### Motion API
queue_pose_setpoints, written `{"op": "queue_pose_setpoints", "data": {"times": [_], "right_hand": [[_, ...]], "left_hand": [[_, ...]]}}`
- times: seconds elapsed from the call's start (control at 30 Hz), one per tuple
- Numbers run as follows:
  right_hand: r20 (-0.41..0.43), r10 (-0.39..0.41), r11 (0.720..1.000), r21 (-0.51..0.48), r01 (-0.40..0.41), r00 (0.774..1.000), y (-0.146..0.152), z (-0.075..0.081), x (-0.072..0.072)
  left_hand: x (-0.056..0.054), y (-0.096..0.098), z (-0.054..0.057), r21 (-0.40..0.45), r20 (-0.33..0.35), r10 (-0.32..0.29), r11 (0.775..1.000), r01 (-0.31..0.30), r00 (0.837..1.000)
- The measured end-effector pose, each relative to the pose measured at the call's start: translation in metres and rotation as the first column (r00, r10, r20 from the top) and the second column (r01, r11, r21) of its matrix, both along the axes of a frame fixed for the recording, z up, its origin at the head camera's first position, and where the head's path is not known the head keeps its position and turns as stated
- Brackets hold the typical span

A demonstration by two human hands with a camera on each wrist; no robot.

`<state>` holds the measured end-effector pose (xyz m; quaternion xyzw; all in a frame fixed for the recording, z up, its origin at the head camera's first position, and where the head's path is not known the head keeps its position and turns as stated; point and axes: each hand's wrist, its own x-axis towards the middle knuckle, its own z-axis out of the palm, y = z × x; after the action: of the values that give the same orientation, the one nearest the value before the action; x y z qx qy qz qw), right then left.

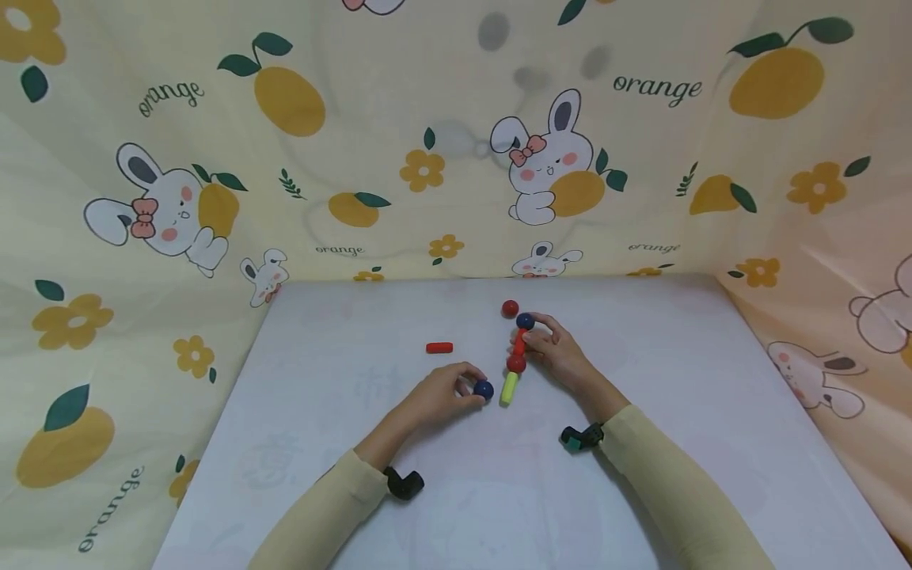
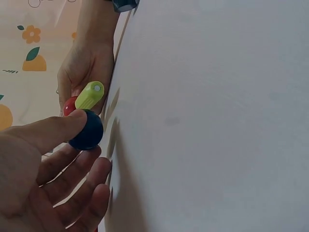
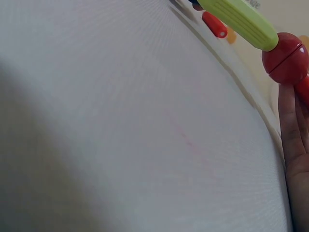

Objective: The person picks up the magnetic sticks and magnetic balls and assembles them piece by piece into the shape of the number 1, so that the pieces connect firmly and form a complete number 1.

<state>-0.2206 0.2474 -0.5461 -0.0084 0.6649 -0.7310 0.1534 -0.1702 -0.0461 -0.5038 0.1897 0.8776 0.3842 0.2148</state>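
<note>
Near the middle of the white desk (image 1: 684,380), the left hand (image 1: 440,396) pinches a loose blue ball (image 1: 484,390) between thumb and fingers, the other fingers loosely bent and apart; just beside it, the right hand (image 1: 563,360) grips a chain (image 1: 516,361) of 4 pieces near its far end, where a 2nd blue ball (image 1: 525,321) tops a red rod (image 1: 519,342); a red ball (image 3: 285,58) follows, then a green rod (image 1: 509,389) whose free end points back toward the person, near the loose blue ball but apart from it; a spare red rod (image 1: 439,347) lies beyond the left hand, and a spare red ball (image 1: 510,309) just past the chain's far end.

The step in hand looks to be joining the loose blue ball to the green rod; its free end shows a small pale disc (image 2: 97,88), perhaps a magnet, in the left wrist view; best to line the ball up along the rod's axis and bring it in slowly, so that the disc meets it squarely; the right hand does well to hold the chain steady, perhaps gripping nearer the red ball so the joints do not bend; the left fingers are best set on the ball's sides, clear of the face that meets the rod.
</note>
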Motion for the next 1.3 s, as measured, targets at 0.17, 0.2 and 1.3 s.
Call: {"op": "queue_pose_setpoints", "data": {"times": [0.17,0.2,1.3], "right_hand": [[-0.004,0.004,1.000,-0.006,-0.004,1.000,0.001,0.000,0.000],[-0.001,0.003,1.000,-0.013,-0.003,1.000,0.001,0.000,0.000],[0.020,-0.029,0.999,-0.026,0.029,0.999,-0.002,0.002,0.001]], "left_hand": [[0.005,-0.001,0.001,-0.012,0.020,-0.001,1.000,0.001,1.000],[0.005,-0.001,0.000,-0.015,0.022,-0.002,1.000,0.003,1.000],[0.013,0.013,-0.002,-0.051,0.011,-0.035,0.998,0.035,0.999]]}}
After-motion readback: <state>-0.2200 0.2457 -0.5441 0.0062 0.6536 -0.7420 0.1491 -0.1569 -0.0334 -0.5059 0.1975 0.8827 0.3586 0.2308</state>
